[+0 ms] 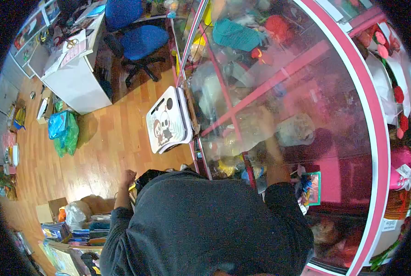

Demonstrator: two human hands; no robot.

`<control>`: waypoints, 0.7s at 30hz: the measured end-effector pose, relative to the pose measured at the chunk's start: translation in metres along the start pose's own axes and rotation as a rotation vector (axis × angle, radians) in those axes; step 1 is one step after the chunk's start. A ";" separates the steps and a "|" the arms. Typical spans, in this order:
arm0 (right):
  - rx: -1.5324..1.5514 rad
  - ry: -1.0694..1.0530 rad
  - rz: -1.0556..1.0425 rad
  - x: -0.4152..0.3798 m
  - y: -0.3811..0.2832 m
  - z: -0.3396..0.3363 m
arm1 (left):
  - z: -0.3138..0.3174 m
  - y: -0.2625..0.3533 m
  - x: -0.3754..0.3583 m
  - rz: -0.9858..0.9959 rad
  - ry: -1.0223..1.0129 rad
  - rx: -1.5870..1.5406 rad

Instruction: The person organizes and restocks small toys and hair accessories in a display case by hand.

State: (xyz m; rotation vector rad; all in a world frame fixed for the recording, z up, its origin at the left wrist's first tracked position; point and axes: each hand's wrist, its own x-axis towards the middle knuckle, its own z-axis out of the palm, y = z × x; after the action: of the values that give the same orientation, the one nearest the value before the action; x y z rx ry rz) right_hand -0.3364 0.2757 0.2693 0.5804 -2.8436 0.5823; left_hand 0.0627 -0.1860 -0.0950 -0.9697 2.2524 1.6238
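Note:
My right arm reaches under the glass top of a pink-framed display case [235, 108]. Through the hazy glass, my right hand [266, 120] shows among clear plastic bags, its fingers blurred. Just right of it lies a bulging, pale plastic bag [296, 129]. To its left are more see-through bags with yellowish contents [240, 135]. My left hand [129, 177] is out at my left side, over the floor, with its fingers curled closed. Something small and yellow [132, 187] shows beside it; I cannot tell whether the hand grips it.
White printed boards [169, 122] lean against the case's left side. A blue office chair [143, 41] and a white desk [74, 85] stand farther back. Blue and green plastic bags [63, 131] sit on the wooden floor. Books [78, 237] are stacked at lower left.

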 end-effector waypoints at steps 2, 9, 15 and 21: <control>-0.150 0.039 -0.072 -0.003 -0.051 -0.022 | -0.006 0.042 -0.030 0.024 0.095 0.169; -0.257 0.022 -0.060 0.024 0.013 0.036 | -0.005 0.043 -0.050 -0.092 0.025 0.113; -0.174 0.036 -0.167 0.067 0.072 0.027 | 0.004 0.027 -0.037 -0.022 0.085 0.257; -0.206 -0.019 -0.259 0.107 0.110 0.036 | 0.008 0.099 -0.067 -0.103 0.087 0.300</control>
State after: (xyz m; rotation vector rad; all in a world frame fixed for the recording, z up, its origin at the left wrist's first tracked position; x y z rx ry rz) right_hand -0.4819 0.3180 0.2262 0.8989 -2.7361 0.2377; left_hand 0.0523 -0.1348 0.0125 -1.0720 2.3692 1.1789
